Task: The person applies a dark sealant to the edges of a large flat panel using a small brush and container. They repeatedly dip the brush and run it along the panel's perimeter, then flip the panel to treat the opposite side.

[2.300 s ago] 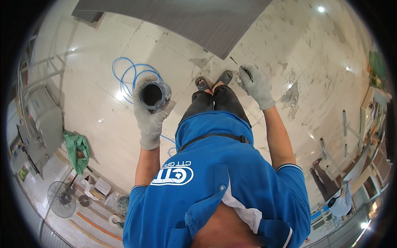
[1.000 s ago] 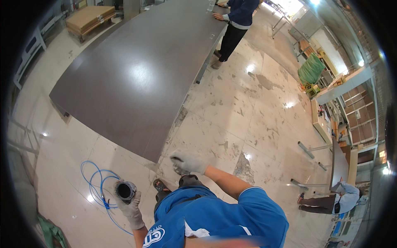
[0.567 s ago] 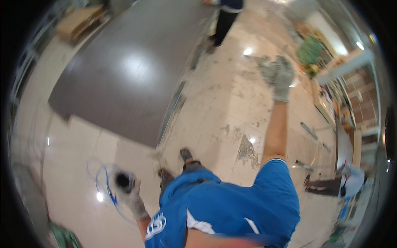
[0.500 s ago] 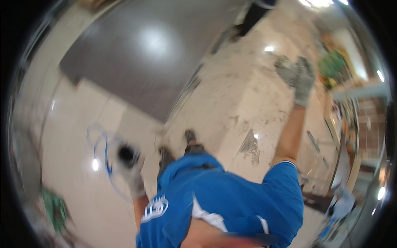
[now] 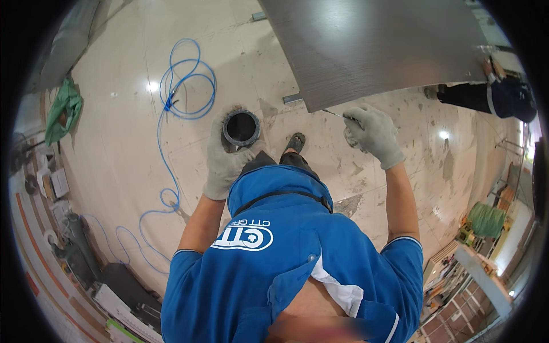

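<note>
On the scuffed, pale tiled floor [image 5: 123, 148] a thin blue hose [image 5: 168, 106] is strewn in loops at the left, a crumpled green sheet [image 5: 63, 111] is seen farther left, a green bundle [image 5: 486, 220] is placed at the near right, and a dark-clothed person [image 5: 512, 98] is seen far right.

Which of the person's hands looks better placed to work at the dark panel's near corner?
Probably the right hand: it holds a thin tool whose tip points toward that corner of the dark panel. The left hand is farther off and occupied with a round container.
</note>
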`<state>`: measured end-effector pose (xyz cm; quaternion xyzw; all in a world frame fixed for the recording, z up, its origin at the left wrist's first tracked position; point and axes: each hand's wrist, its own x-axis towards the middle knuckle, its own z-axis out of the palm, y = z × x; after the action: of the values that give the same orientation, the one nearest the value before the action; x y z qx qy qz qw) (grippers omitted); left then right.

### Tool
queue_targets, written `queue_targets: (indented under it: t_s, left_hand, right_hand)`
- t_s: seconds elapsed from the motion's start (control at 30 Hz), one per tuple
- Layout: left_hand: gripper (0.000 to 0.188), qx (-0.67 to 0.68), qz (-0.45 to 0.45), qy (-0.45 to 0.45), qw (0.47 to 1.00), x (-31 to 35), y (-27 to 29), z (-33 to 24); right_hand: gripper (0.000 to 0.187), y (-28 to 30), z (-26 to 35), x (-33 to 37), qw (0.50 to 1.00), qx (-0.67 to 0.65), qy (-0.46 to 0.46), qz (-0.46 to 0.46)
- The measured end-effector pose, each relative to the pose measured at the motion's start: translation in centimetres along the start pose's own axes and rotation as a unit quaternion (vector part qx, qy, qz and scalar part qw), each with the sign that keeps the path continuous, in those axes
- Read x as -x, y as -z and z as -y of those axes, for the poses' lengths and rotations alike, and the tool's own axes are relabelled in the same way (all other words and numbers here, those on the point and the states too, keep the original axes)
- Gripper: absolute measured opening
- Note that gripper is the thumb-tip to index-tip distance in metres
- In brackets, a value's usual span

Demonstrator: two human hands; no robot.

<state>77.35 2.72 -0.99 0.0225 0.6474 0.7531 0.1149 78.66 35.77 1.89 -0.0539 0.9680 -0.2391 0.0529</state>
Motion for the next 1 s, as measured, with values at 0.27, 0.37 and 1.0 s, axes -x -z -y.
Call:
queue_targets:
  t_s: [0.27,0.37,1.0]
  left_hand:
    - [0.086,0.034,-0.036,0.014,0.999,0.9,0.6,0.8]
    - [0.077,0.014,-0.032,-0.008,0.999,0.8,0.6,0.8]
    - [0.087,0.023,-0.034,-0.008,0.999,-0.3,0.6,0.9]
  right_hand:
    - [0.013,-2.5,0.3,-4.7,0.987,0.133,0.062,0.07]
    - [0.013,-3.2,-0.2,-5.7,0.979,0.171,0.061,0.088]
    - [0.015,-3.4,-0.6,-7.2,0.963,0.224,0.082,0.126]
